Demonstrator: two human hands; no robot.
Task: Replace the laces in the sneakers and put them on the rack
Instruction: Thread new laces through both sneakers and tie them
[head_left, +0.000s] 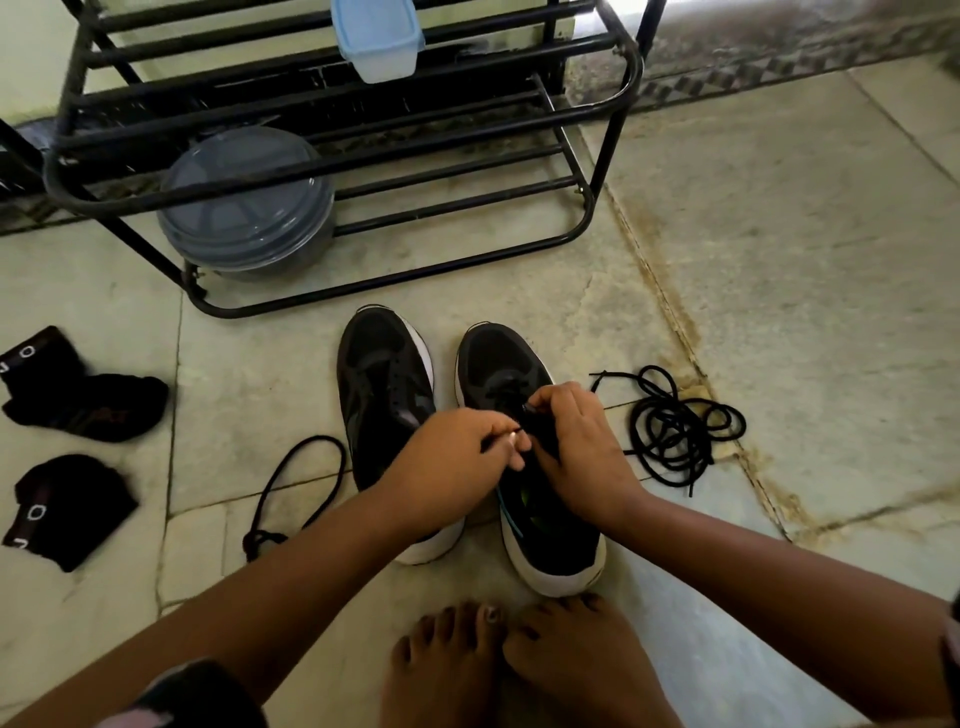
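Both sneakers stand side by side on the stone floor (779, 234), toes towards the black metal shoe rack (613, 156), and all the work is at the right sneaker (524, 499). The left hand (457, 467) has its fingers (511, 447) drawn narrow, pinching the end of a black lace (524, 415) at the eyelets; the right hand (576, 441) curls over the tongue and grips the same lace higher up. The left sneaker (379, 395) beside it looks unlaced, though its eyelets are too dark to be sure. A lace is light, limp and rather slick, so I would take it right at the stiff tip, where it can be pushed through a hole; held further back it will only buckle. The shoe itself is light with a soft upper and firm sole, best steadied by the tongue or lifted at the heel collar. A coiled lace (675, 426) lies just right of the pair, a looped lace (296, 483) to the left, and two black socks (78, 395) further left.
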